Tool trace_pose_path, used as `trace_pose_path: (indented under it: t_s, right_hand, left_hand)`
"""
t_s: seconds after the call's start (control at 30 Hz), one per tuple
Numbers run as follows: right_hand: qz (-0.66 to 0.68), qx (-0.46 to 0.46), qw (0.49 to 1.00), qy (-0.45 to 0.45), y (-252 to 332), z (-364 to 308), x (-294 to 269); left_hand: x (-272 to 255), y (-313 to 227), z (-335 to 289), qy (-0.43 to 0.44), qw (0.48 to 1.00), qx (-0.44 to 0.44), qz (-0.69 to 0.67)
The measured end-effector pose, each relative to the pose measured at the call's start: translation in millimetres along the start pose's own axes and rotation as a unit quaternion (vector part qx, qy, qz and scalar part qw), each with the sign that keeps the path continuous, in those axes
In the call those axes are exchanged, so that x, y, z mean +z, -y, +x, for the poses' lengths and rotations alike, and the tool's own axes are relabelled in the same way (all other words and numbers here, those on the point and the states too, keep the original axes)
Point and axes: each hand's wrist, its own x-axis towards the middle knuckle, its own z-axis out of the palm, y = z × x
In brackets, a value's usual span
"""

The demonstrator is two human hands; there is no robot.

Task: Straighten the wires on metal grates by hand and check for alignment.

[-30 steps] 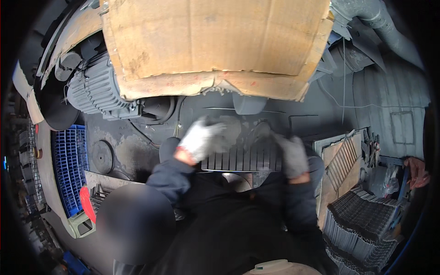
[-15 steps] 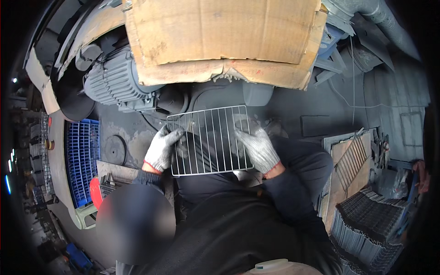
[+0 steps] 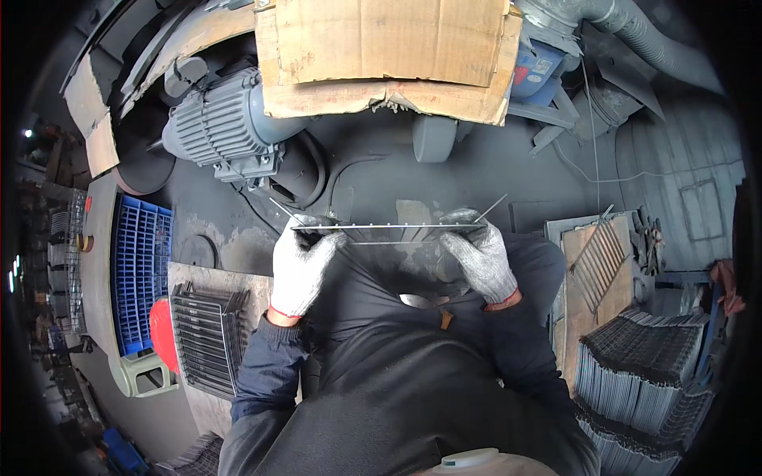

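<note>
A plain black front [image 3: 373,389] covers your torso, its cloth softly creased. To its upper left, your left glove [image 3: 300,270] is whitish knit, edged at the wrist with a narrow red hem [image 3: 284,313]; to the front's upper right, your right glove [image 3: 482,262] matches, and both are smudged dark about the fingers. Your navy sleeves [image 3: 274,361] flank the front, wrinkled, the left cuff gathered. Beyond the front, your trousers [image 3: 536,270] are dark. At its near end sits a beige piece [image 3: 512,466] with a pale oval fitting [image 3: 470,458], mostly cut off.

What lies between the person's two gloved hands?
In the head view, a wire rack, seen nearly edge-on, spans from left hand to right hand.
</note>
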Motion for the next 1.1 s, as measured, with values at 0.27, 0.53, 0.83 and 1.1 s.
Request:
trace_pose_path:
  t_s: [0.27, 0.53, 0.83, 1.1]
  right_hand:
    - [0.016, -0.064, 0.998, 0.016, 1.2, -6.5, 2.9]
    - [0.029, -0.213, 0.974, -0.068, 19.0, -38.1, -44.6]
    - [-0.423, -0.302, 0.669, -0.532, 12.3, -142.8, -245.4]
    - [-0.764, -0.117, 0.481, -0.413, -50.9, -167.5, -329.1]
  left_hand:
    - [-2.5, -19.3, -16.8, -0.015, 1.0, 0.018, -0.013]
    - [-43.4, -58.8, -39.1, -0.05, 0.944, 0.083, 0.316]
    - [-462.9, 136.7, -197.2, -0.208, 0.783, -0.268, 0.522]
    - [-447.5, 150.6, -181.9, -0.223, 0.851, -0.235, 0.413]
